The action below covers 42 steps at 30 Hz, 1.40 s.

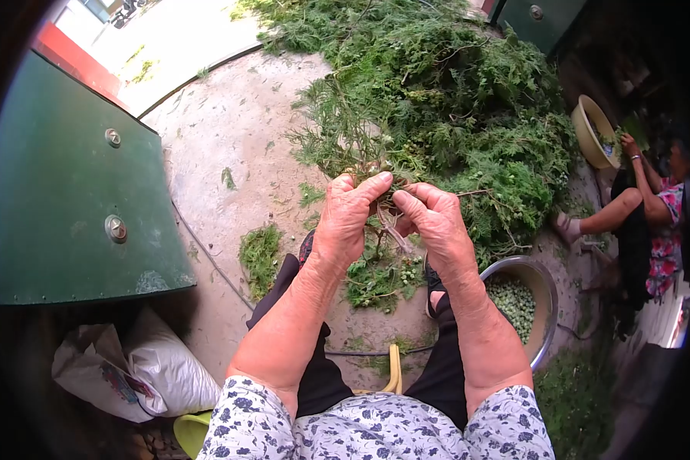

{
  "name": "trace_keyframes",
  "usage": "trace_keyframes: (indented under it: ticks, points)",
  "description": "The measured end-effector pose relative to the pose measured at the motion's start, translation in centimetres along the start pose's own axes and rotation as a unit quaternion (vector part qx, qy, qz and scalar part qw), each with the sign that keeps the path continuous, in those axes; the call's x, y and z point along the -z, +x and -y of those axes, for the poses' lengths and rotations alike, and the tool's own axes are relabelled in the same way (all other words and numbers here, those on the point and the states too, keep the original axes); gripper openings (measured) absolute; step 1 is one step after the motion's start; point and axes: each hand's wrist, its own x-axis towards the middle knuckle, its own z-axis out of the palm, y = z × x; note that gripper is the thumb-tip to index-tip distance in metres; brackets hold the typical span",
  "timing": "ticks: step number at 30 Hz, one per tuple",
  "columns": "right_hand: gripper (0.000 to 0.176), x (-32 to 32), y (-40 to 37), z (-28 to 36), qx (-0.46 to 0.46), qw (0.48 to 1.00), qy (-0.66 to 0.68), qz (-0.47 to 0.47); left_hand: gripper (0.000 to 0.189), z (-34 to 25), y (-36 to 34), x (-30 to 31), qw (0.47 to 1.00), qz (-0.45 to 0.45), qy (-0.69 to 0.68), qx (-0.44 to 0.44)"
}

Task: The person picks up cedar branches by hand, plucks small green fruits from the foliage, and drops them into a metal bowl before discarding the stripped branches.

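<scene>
Picking, apparently: left hand [345,218], fingers pinching feathery green conifer sprig [351,146], mid-air between both hands; right hand [437,222], fingers pinching likewise; round metal basin [545,307], pale-green berries [512,308] inside. Next pluck likely needs steady left fingers.

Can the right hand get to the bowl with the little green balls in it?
Probably yes: the bowl sits beside the right leg, and its open top looks unblocked. The right hand is busy with a sprig, though.
</scene>
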Motion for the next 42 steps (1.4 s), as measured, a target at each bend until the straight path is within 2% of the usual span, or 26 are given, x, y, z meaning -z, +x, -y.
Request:
trace_keyframes:
  ticks: [1,2,4,6,8,9,12,13,15,16,18,21,25,27,31,33,34,36,38,39,40,41,42]
  points:
    - [0.015,0.2,0.0,0.3,-0.005,0.998,-0.028,-0.050,0.007,0.1,0.1,0.2,1.000,-0.012,0.024,0.006]
    - [0.015,0.4,0.2,0.4,-0.005,0.998,-0.029,-0.049,0.007,-0.1,0.1,0.2,1.000,-0.012,0.024,0.006]
    - [0.013,1.0,0.7,0.6,0.154,0.961,-0.113,-0.200,0.008,-0.6,-0.1,0.2,0.998,-0.010,0.057,0.033]
    - [0.011,1.1,0.7,1.1,0.184,0.951,-0.146,-0.203,0.009,-0.8,-0.3,0.1,0.996,0.006,0.085,0.030]
    - [0.011,0.6,0.6,1.0,0.193,0.967,-0.093,-0.140,0.010,-0.7,-0.4,0.1,0.993,0.023,0.113,0.029]
    - [0.012,0.5,0.5,0.9,0.209,0.958,-0.155,-0.120,0.011,-0.6,-0.4,0.2,0.990,0.042,0.129,0.023]
    - [0.015,-0.4,0.7,0.7,0.236,0.946,-0.196,-0.106,0.014,-0.5,-0.4,0.0,0.986,0.061,0.155,0.021]
    - [0.015,-0.2,0.8,0.6,0.236,0.946,-0.196,-0.106,0.016,-0.5,-0.5,-0.1,0.984,0.059,0.165,0.023]
    - [0.014,0.4,1.1,0.4,0.154,0.978,-0.137,-0.039,0.016,-0.6,-0.6,-0.1,0.983,0.059,0.172,0.024]
    - [0.014,0.4,1.0,0.5,0.153,0.978,-0.137,-0.040,0.016,-0.6,-0.6,-0.1,0.982,0.059,0.180,0.024]
    - [0.013,0.5,1.0,0.6,0.085,0.995,-0.042,-0.042,0.014,-0.8,-0.7,-0.3,0.982,0.053,0.178,0.023]
    - [0.013,0.3,0.6,0.7,0.061,0.998,0.012,-0.030,0.012,-0.6,-1.2,-0.8,0.988,0.042,0.148,0.015]
    - [0.017,0.8,0.7,0.7,0.019,0.999,0.021,-0.019,0.010,-0.3,-1.1,-0.6,0.992,0.049,0.114,0.002]
    - [0.017,1.3,1.0,0.4,-0.057,0.986,0.158,0.009,0.010,-0.5,-1.1,-0.9,0.993,0.062,0.096,0.003]
    - [0.012,2.0,0.8,1.4,-0.071,0.975,0.207,0.042,0.010,-0.7,-1.1,-1.2,0.995,0.054,0.079,-0.004]
    - [0.013,2.3,0.8,2.1,-0.058,0.974,0.219,-0.023,0.011,-0.6,-0.8,-1.0,0.991,0.047,0.122,-0.021]
    - [0.013,2.5,1.0,2.1,-0.058,0.974,0.219,-0.022,0.013,-0.5,-0.7,-0.8,0.985,0.040,0.165,-0.036]
    - [0.023,3.1,1.2,1.7,0.019,0.962,0.271,0.017,0.012,-0.3,-0.6,-0.4,0.981,0.042,0.188,-0.030]
    - [0.021,3.0,0.8,2.0,0.019,0.969,0.244,0.019,0.012,-0.2,-0.6,-0.3,0.976,0.044,0.212,-0.023]
    - [0.021,2.6,0.6,2.2,0.076,0.994,0.084,0.006,0.013,-0.2,-0.6,-0.5,0.975,0.045,0.214,-0.029]
    - [0.020,2.1,0.4,2.2,0.130,0.988,-0.079,-0.008,0.013,-0.1,-0.7,-0.6,0.975,0.048,0.217,-0.033]
    - [0.022,1.6,0.4,2.2,0.172,0.973,-0.155,-0.016,0.013,0.0,-0.7,-0.6,0.974,0.049,0.217,-0.032]
    - [0.025,1.2,0.4,2.2,0.163,0.968,-0.190,-0.010,0.013,0.0,-0.6,-0.5,0.969,0.052,0.242,-0.028]
